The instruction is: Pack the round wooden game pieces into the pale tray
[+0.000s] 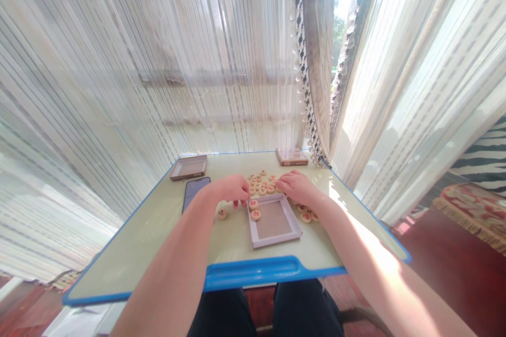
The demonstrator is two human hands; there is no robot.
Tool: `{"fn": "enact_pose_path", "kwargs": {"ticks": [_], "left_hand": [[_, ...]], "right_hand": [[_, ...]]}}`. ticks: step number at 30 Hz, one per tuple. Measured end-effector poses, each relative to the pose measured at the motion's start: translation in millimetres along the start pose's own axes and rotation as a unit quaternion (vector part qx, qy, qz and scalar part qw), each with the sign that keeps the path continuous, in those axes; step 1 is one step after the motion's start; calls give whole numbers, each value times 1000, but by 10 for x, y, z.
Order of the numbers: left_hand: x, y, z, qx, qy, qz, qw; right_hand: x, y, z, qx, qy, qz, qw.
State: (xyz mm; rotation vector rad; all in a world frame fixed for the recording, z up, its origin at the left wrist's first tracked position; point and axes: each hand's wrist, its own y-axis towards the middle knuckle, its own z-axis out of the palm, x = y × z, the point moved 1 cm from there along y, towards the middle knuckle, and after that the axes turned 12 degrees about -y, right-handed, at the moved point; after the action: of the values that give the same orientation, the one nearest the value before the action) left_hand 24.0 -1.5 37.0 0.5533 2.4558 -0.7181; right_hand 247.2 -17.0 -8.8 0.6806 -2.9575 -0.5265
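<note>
A shallow cardboard box tray sits at the table's front middle. Two round Chinese chess pieces with red characters, one behind the other, lie along its left wall. My left hand is at the tray's back left corner, its fingers curled down, fingertips against the rear piece. Behind the tray, my right hand reaches over loose pieces, fingers stretched out and fingertips beside a cluster of pieces; its thumb is hidden. More pieces lie under and beside my right wrist.
A single piece lies left of the tray. A phone is partly covered by my left forearm. An open box part stands back left, and a closed flat box back right. The table has a blue edge; curtains hang behind.
</note>
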Motion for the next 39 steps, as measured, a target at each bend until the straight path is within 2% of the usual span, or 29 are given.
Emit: {"fn": "enact_pose_path", "kwargs": {"ticks": [4,6,8,10,11,15,17,19,24,29,32,35,39], "left_hand": [[34,26,-22,-32,1,3,999],[28,50,-29,-79,20,37,996],[16,83,-25,-152,55,67,985],[11,121,-6,-213,84,75,970],[11,138,9,-223,92,75,968],[18,175,55,-195,99,64,974],[14,177,58,-203,105,49,972],[5,180,59,-209,113,36,971],[-14,215,75,-201,112,28,973],[-10,271,94,-222,107,55,968],[-22,278,99,-231,113,66,964],[-59,231,94,-231,114,64,964],[-118,145,82,-240,108,53,963]], "right_hand": [[-17,1,19,-15,10,3,1000],[-9,4,24,-16,27,5,1000],[-3,6,29,-5,31,6,999],[-7,8,40,2,25,8,1000],[-11,10,48,2,25,10,1000],[-32,27,92,-39,40,55,997],[-33,40,106,-81,39,87,992],[-25,52,118,-95,34,90,991],[-20,65,147,-43,24,58,997],[-24,99,126,-54,21,89,994],[-18,121,99,-35,12,106,994],[-33,120,81,-14,17,103,994],[-84,90,72,-19,30,101,994]]}}
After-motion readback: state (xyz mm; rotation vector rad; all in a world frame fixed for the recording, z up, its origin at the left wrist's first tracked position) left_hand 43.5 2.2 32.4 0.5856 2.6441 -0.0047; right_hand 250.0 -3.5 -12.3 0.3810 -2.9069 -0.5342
